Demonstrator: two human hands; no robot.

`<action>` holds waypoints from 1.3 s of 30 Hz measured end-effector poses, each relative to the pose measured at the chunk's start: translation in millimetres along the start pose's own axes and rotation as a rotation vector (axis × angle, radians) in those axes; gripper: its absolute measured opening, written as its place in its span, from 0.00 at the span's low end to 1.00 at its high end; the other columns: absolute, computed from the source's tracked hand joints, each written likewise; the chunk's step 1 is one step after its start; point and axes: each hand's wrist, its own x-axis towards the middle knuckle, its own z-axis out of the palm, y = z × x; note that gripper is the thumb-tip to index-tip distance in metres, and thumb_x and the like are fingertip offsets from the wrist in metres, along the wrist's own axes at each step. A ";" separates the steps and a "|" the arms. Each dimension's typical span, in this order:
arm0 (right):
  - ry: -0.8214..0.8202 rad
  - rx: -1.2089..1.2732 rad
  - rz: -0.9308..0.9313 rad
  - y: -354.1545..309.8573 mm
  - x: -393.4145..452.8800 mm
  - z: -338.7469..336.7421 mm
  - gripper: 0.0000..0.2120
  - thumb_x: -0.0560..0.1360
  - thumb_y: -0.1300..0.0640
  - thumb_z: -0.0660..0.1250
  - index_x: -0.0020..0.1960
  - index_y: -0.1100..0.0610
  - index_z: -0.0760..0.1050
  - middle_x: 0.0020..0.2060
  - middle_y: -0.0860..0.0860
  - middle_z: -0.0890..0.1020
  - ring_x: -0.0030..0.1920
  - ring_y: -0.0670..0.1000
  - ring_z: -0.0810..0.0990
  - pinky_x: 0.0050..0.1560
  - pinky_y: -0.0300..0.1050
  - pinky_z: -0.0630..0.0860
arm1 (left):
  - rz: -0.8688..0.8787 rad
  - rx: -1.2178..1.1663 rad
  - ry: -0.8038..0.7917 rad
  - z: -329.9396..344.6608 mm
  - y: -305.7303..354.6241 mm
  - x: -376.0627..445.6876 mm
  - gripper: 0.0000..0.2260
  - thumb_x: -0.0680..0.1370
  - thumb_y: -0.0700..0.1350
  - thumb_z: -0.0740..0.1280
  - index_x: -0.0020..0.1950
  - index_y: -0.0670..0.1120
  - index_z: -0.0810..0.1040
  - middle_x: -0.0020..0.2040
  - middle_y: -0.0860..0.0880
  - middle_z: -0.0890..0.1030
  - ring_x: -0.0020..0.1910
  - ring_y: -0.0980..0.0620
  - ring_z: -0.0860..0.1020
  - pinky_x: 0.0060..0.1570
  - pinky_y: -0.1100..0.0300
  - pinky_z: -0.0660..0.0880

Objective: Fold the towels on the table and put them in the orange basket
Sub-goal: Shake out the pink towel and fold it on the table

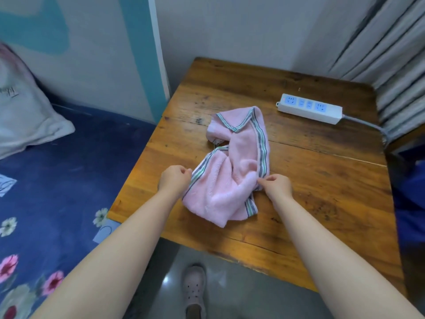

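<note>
Hands (226,183) pinching crumpled fluffy pink towel (232,166), worn wooden table (322,171)

Home bedroom: bed (69,162) with floral sheet and pillow (25,111) at left, wooden table (310,180), curtain (395,49) far right.

Pink towel (232,171) edged in grey-green stripes — brown table (310,171), navy flowered bedsheet (69,171).

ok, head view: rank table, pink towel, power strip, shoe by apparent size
1. table
2. pink towel
3. power strip and shoe look alike; the shoe is partly cut off, so unranked.
</note>
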 end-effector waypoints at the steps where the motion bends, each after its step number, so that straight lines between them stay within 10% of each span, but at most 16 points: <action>1: 0.007 -0.032 -0.012 -1.4 -0.9 1.6 0.13 0.72 0.54 0.67 0.30 0.54 0.73 0.32 0.51 0.76 0.39 0.54 0.76 0.47 0.48 0.75 | -0.016 0.008 -0.032 1.1 1.2 6.9 0.14 0.79 0.46 0.58 0.46 0.39 0.79 0.45 0.39 0.80 0.48 0.40 0.76 0.43 0.55 0.72; 9: 0.103 -0.036 0.043 -7.9 -1.3 11.4 0.14 0.72 0.57 0.65 0.37 0.69 0.78 0.33 0.65 0.77 0.35 0.54 0.71 0.37 0.43 0.64 | 0.044 -0.024 -0.257 13.1 3.7 46.4 0.07 0.75 0.44 0.64 0.43 0.46 0.81 0.43 0.48 0.81 0.41 0.51 0.75 0.42 0.61 0.69; 12: 0.202 0.131 0.065 -9.7 -4.7 0.2 0.08 0.73 0.61 0.64 0.36 0.64 0.76 0.33 0.55 0.77 0.36 0.53 0.71 0.37 0.41 0.65 | 0.016 -0.194 -0.260 4.5 9.3 55.3 0.07 0.75 0.42 0.64 0.38 0.46 0.80 0.36 0.51 0.79 0.39 0.53 0.74 0.37 0.63 0.69; 17: 0.352 0.215 0.014 -43.4 10.9 -32.3 0.05 0.75 0.62 0.61 0.41 0.58 0.73 0.39 0.55 0.75 0.41 0.53 0.71 0.39 0.41 0.65 | 0.111 -0.463 -0.160 -36.5 40.2 75.4 0.06 0.75 0.39 0.65 0.39 0.43 0.79 0.34 0.53 0.76 0.40 0.52 0.73 0.37 0.62 0.70; 22: 0.326 0.365 0.042 -96.3 35.1 -87.0 0.08 0.78 0.60 0.58 0.40 0.54 0.69 0.33 0.52 0.72 0.30 0.48 0.69 0.12 0.28 0.59 | 0.287 -0.634 -0.009 -81.5 94.1 82.7 0.07 0.75 0.38 0.66 0.37 0.44 0.78 0.32 0.53 0.76 0.33 0.60 0.72 0.25 0.79 0.67; 26: 0.326 0.602 0.036 -155.4 36.7 -133.8 0.14 0.73 0.67 0.56 0.32 0.55 0.67 0.28 0.53 0.67 0.16 0.43 0.66 0.16 0.25 0.56 | 0.377 -0.796 0.133 -123.2 141.9 80.2 0.09 0.75 0.39 0.65 0.36 0.46 0.78 0.33 0.53 0.76 0.33 0.60 0.73 0.30 0.76 0.71; 30: 0.412 0.476 -0.106 -200.5 14.9 -179.2 0.14 0.72 0.66 0.57 0.29 0.56 0.67 0.26 0.53 0.66 0.26 0.49 0.63 0.20 0.29 0.60 | 0.462 -0.931 0.249 -162.6 160.3 72.5 0.12 0.76 0.38 0.63 0.34 0.49 0.76 0.28 0.57 0.75 0.29 0.61 0.72 0.34 0.69 0.71; 34: 0.308 0.215 -0.286 -177.6 -10.3 -173.7 0.07 0.71 0.62 0.65 0.35 0.58 0.74 0.32 0.54 0.75 0.34 0.51 0.70 0.35 0.41 0.66 | 0.382 -0.715 0.047 -154.8 118.4 61.6 0.15 0.75 0.36 0.63 0.29 0.46 0.73 0.21 0.55 0.70 0.23 0.59 0.65 0.24 0.67 0.63; 39: 0.209 -0.105 -0.060 -89.2 -14.4 -107.4 0.06 0.71 0.65 0.62 0.38 0.62 0.77 0.35 0.60 0.76 0.40 0.59 0.73 0.37 0.44 0.65 | 0.212 -0.237 -0.225 -106.2 43.8 50.9 0.15 0.75 0.38 0.63 0.27 0.45 0.71 0.27 0.48 0.68 0.28 0.53 0.64 0.28 0.61 0.59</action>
